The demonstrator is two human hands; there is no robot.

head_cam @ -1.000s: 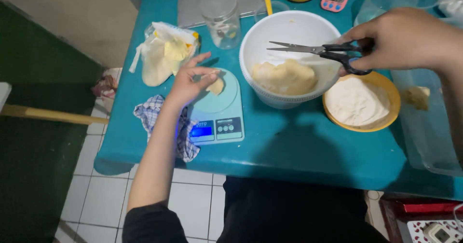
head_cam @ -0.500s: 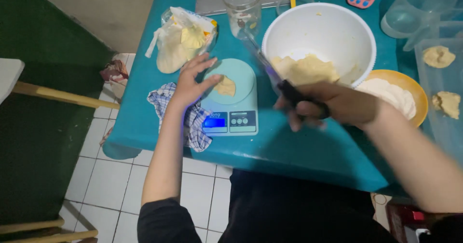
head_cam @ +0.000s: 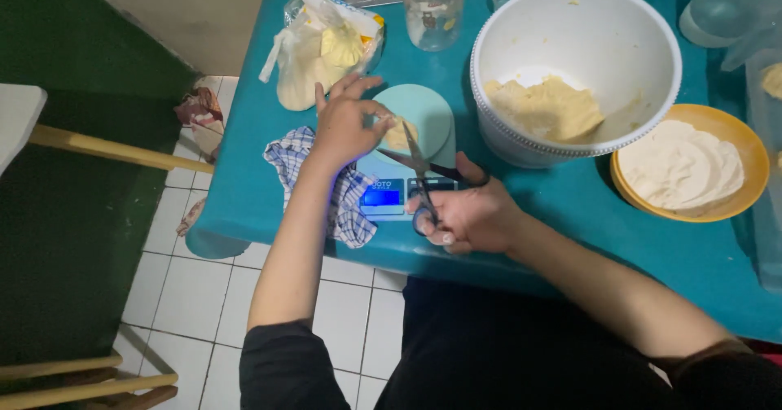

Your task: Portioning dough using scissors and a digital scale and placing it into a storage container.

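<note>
Head view: right hand (head_cam: 468,214) grip closed on scissors (head_cam: 419,174); left hand (head_cam: 346,121) open, touching dough piece (head_cam: 397,135).

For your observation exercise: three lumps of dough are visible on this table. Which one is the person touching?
The small dough piece on the kitchen scale, touched by the left hand; the others lie untouched in the white bowl and at the right edge.

A teal table (head_cam: 529,239) carries everything. Under the left hand's fingers (head_cam: 358,100) sits a pale kitchen scale (head_cam: 407,153), a checked cloth (head_cam: 342,190) just below them. Beyond the fingertips lie a plastic bag (head_cam: 322,48) and glass jar (head_cam: 432,7); right of them, a white bowl (head_cam: 627,43) and yellow dish (head_cam: 753,153).
</note>
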